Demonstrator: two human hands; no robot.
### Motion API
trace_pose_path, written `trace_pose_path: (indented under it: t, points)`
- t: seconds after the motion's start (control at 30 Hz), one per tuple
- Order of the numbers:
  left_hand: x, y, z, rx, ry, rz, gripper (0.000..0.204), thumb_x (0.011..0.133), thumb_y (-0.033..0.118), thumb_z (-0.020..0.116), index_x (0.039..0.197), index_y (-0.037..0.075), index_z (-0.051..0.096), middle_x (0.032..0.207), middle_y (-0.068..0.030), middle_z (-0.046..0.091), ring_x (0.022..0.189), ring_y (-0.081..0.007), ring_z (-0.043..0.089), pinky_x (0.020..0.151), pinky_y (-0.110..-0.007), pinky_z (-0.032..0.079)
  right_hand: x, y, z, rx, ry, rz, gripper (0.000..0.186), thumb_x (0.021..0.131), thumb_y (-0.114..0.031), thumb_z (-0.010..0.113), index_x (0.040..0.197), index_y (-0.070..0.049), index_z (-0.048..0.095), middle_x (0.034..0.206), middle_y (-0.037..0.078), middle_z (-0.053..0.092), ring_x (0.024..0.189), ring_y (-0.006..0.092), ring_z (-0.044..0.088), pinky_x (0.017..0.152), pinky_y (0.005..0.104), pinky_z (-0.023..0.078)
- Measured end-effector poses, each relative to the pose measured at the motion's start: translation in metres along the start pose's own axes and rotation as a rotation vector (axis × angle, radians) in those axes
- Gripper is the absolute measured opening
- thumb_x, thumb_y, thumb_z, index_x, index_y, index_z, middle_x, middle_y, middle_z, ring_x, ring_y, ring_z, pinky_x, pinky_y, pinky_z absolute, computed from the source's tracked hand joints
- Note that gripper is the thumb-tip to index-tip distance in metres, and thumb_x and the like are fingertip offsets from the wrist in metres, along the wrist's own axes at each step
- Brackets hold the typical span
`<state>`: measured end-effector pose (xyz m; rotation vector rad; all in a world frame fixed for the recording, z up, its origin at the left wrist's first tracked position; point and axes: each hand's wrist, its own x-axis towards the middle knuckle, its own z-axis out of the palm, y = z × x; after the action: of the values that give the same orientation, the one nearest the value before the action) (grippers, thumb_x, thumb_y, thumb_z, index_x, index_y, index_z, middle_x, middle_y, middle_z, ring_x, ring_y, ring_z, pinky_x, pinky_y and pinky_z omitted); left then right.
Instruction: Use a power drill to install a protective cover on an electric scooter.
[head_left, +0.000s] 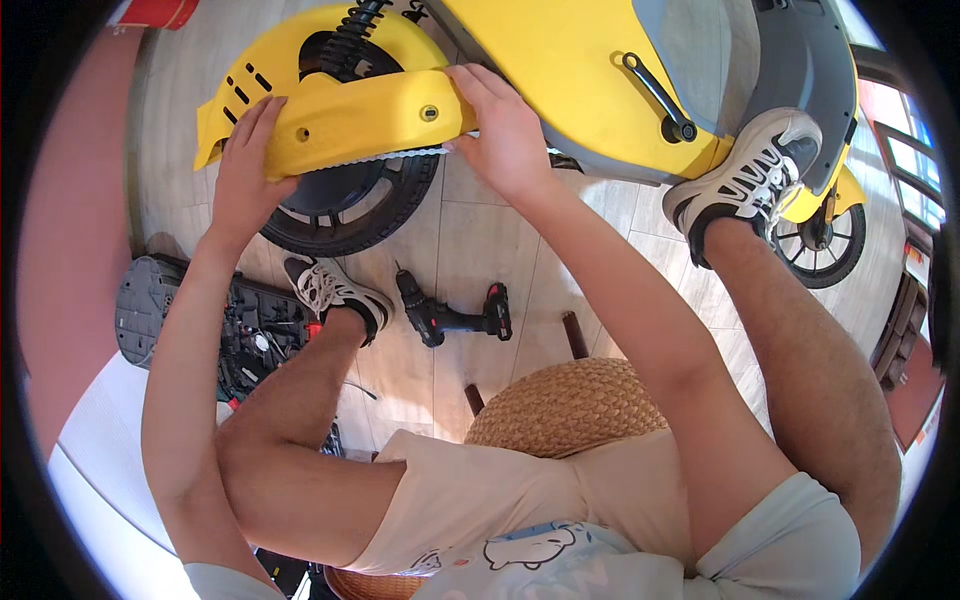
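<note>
Both ends of a long yellow chain guard (365, 115) are in my hands, at the rear wheel (385, 215) of a yellow and grey scooter-like bike (560, 60). My left hand (248, 165) grips its left end, with fingers over the top edge and thumb below. Closed round the right end is my right hand (505, 130), close to the yellow body panel. A stretch of silvery chain (390, 155) shows along the guard's lower edge. Two holes are visible in the guard's face. Whether it is fastened cannot be seen.
A black cordless drill (455, 315) lies on the wood-look floor between my feet. At left sits an open black tool case (245, 330) with several tools. The bike's pedal crank (660, 97) sticks out near my right shoe (745, 180). I sit on a woven stool (560, 405).
</note>
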<state>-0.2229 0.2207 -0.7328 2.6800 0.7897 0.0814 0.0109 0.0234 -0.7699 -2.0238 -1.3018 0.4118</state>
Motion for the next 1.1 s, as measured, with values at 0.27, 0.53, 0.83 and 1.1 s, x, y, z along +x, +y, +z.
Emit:
trace_pose_path:
  t: [0.27,0.53,0.83,1.1]
  points:
    - [0.003,0.002,0.003,0.042,-0.037,-0.034,0.092,0.062,0.001,0.076,0.145,0.012,0.038,0.145,-0.0138,0.042,0.134,-0.0339,0.04,0.112,-0.04,0.034,0.003,0.002,0.0,0.025,0.0,0.013,0.073,0.061,-0.002,0.081,0.128,-0.008,0.052,0.129,0.01,0.056,0.115,0.0331,0.055,0.097,0.0395,0.048]
    - [0.006,-0.004,0.006,0.032,-0.028,-0.053,0.088,0.061,0.0,0.076,0.141,0.011,0.042,0.14,-0.013,0.047,0.131,-0.0334,0.042,0.11,-0.041,0.036,0.007,0.001,0.002,0.025,0.004,0.005,0.073,0.061,-0.001,0.08,0.128,-0.009,0.052,0.129,0.01,0.056,0.116,0.0334,0.055,0.097,0.0399,0.047]
    - [0.006,-0.01,0.018,0.043,-0.021,-0.005,0.101,0.061,0.005,0.083,0.146,0.012,0.031,0.146,-0.0137,0.038,0.136,-0.0347,0.034,0.114,-0.045,0.028,0.004,0.0,0.002,-0.003,0.004,-0.02,0.066,0.064,0.0,0.077,0.125,-0.007,0.053,0.125,0.011,0.056,0.117,0.0313,0.054,0.098,0.0394,0.046]
    - [0.005,-0.012,0.023,0.088,0.006,0.012,0.102,0.06,0.014,0.086,0.146,0.01,0.031,0.145,-0.0143,0.038,0.135,-0.0367,0.033,0.114,-0.047,0.026,0.005,0.003,0.002,0.026,-0.001,-0.008,0.07,0.063,-0.001,0.08,0.127,-0.007,0.052,0.13,0.013,0.055,0.118,0.0334,0.054,0.1,0.041,0.046]
